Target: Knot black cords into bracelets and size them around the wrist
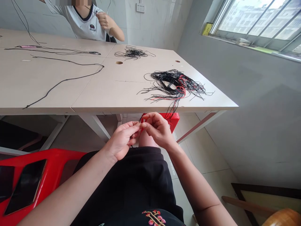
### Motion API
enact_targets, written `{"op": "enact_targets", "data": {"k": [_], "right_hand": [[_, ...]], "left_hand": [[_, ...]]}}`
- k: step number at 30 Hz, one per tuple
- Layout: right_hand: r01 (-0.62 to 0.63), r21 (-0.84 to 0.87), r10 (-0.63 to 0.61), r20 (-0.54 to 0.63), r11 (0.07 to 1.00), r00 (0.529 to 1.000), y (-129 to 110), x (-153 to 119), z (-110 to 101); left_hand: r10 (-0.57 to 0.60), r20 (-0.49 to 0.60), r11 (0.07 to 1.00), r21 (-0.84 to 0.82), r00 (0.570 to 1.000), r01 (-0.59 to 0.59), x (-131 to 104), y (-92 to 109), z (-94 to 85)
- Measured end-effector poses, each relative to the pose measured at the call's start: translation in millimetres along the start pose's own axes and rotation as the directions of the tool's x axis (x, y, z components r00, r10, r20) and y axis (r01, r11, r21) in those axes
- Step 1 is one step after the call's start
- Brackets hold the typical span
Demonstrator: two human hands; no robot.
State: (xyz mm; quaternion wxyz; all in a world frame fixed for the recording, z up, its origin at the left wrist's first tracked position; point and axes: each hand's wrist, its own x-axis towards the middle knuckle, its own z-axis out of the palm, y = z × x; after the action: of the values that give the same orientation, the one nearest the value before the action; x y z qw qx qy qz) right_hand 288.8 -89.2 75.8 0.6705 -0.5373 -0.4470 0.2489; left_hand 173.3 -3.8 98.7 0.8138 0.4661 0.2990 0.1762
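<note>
Above my lap, just below the table's front edge, my left hand (pixel 124 138) and my right hand (pixel 158 130) meet fingertip to fingertip. Both are closed in a pinch on a thin black cord (pixel 140 119), of which only a short bit shows above the fingers; the rest is mostly hidden. On the table beyond them lies a big bundle of black cords (pixel 166 75) with a few red strands (pixel 181 89). Several loose ends of it hang over the edge near my right hand.
A smaller tangle of black cord (pixel 134 53) lies farther back on the table (pixel 113 97). One long black cord (pixel 70 79) stretches across the left side. Opposite, a person (pixel 82 22) holds a cord. A phone (pixel 27 185) rests on a red stool (pixel 53 175) at my left.
</note>
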Motion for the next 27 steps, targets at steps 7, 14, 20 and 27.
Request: {"op": "enact_targets", "data": {"k": [7,14,20,27], "right_hand": [[-0.098,-0.202,0.104,0.018,0.974,0.994,32,-17,-23],[-0.197,-0.552,0.242,0.008,0.81,0.97,85,-77,-29],[-0.292,-0.436,0.367,0.098,0.851,0.925,71,-156,-27],[-0.459,-0.062,0.434,-0.235,0.886,0.87,112,-111,-30]], "left_hand": [[-0.033,-0.04,0.989,0.145,0.999,0.038,15,-31,2.9],[-0.025,-0.17,0.958,0.277,0.985,0.072,51,-75,-12.4],[-0.145,-0.139,0.933,0.312,0.98,0.182,48,-109,-11.5],[-0.18,-0.132,0.931,0.296,0.975,0.213,37,-120,4.1]]}}
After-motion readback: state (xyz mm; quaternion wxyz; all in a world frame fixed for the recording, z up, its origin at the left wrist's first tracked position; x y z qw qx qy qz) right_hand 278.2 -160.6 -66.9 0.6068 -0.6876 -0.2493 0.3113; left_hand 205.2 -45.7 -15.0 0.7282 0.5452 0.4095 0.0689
